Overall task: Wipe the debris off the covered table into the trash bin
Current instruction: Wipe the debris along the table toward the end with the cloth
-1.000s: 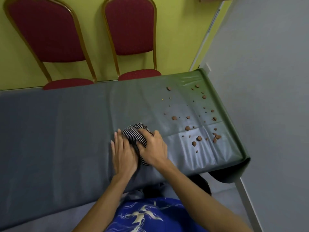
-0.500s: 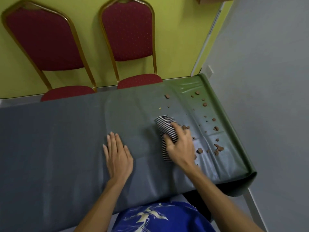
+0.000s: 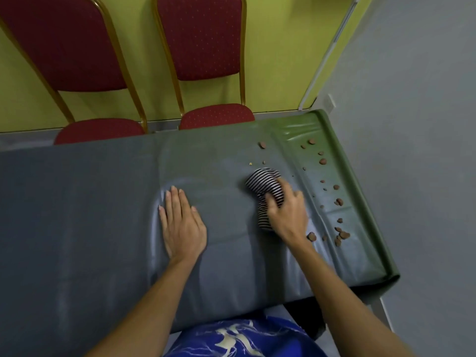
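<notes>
Wiping is underway but early, going by what's on the cover. Your right hand (image 3: 287, 215) is closed over the bunched striped cloth (image 3: 265, 191), pressing it down on the covered table (image 3: 77, 202) just left of the mess. Your left hand (image 3: 181, 224) lies flat, fingers together, palm down on the cover well to the left of the cloth, holding nothing; looks like it's pinning the sheet.

Debris (image 3: 340, 202): brown crumbs scattered over the right end strip, from the far corner down to a cluster near the front edge. One bigger piece (image 3: 311, 236) sits right beside your right wrist. A few bits lie just beyond the cloth on the far side.

Left of the cloth the surface reads clean.

Trash bin: not visible; something dark sits under the right front corner, can't tell what. Nearly all the sweeping is still ahead.
</notes>
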Tool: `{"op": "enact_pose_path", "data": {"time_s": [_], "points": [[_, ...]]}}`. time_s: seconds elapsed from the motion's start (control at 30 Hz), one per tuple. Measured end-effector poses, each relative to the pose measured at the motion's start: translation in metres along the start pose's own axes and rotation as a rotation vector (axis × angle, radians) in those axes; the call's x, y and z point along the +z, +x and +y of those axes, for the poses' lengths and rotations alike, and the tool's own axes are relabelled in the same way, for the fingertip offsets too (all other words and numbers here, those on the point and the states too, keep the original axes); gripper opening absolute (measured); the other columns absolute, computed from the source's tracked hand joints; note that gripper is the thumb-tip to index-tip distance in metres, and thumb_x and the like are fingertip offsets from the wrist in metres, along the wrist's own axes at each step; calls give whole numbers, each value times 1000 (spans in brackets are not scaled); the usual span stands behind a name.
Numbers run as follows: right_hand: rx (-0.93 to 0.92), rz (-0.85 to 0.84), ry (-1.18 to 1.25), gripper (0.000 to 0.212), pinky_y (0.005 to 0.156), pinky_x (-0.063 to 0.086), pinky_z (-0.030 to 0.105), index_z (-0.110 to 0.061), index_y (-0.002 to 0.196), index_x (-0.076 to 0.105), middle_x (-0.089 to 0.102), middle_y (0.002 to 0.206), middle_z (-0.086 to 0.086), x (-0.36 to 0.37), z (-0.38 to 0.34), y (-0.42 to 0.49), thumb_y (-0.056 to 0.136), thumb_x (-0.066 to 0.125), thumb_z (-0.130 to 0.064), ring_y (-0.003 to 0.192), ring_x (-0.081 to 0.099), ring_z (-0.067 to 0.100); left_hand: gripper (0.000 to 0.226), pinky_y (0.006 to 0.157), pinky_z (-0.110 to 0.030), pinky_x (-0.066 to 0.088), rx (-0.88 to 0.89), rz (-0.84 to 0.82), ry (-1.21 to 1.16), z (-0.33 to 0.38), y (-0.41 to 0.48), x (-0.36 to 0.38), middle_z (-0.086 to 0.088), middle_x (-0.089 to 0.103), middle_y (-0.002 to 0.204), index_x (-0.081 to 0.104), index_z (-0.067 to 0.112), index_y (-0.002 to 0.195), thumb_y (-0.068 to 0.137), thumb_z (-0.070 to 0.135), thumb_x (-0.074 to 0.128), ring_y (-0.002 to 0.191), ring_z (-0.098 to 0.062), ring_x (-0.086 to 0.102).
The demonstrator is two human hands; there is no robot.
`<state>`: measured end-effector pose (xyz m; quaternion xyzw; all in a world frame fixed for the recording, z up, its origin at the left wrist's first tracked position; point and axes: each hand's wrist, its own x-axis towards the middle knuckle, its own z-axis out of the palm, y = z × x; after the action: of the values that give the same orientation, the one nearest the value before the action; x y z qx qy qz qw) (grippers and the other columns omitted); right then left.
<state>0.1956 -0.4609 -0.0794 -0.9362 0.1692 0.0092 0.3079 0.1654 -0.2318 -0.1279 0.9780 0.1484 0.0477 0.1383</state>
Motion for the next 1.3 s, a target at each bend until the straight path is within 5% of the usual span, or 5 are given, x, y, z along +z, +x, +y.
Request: {"op": "enact_pose_path", "data": {"time_s": [0.1, 0.47, 0.83, 1.2, 1.3], "points": [[93, 80, 39, 54, 81, 44, 35, -35, 143, 40, 49, 115, 8, -6, -2, 0, 93, 59, -43, 104, 58, 32, 58, 123, -48, 14, 8, 0, 10, 1, 0, 1, -13, 25, 162, 29, 0, 151, 100, 26, 27, 152, -26, 16], [-313, -200, 6, 52, 84, 52, 46, -36, 140, 43, 50, 113, 9, 54, -85, -39, 90, 58, -40, 103, 56, 36, 60, 123, -47, 12, 35, -20, 33, -2, -1, 0, -15, 24, 162, 28, 0, 152, 98, 26, 26, 152, -27, 16], [87, 50, 34, 46, 88, 44, 41, -34, 137, 43, 50, 115, 7, -18, -26, 42, 94, 57, -41, 108, 58, 34, 60, 124, -47, 10, 1, -18, -2, 2, 2, -1, -12, 22, 162, 28, -1, 152, 100, 28, 20, 152, -25, 14], [-276, -333, 126, 59, 91, 51, 47, -46, 141, 33, 45, 116, 10, 52, -118, 22, 89, 61, -41, 109, 53, 37, 68, 124, -43, 3, 3, 9, -132, 33, 37, 5, -17, 21, 162, 23, -1, 153, 92, 18, 47, 152, -29, 10], [-263, -370, 78, 60, 90, 51, 48, -48, 141, 34, 43, 117, 9, 50, -111, 51, 89, 63, -39, 110, 52, 37, 61, 124, -47, 9, -51, -22, -55, 41, 39, 12, -15, 20, 163, 25, 0, 153, 97, 22, 31, 153, -26, 9]]}}
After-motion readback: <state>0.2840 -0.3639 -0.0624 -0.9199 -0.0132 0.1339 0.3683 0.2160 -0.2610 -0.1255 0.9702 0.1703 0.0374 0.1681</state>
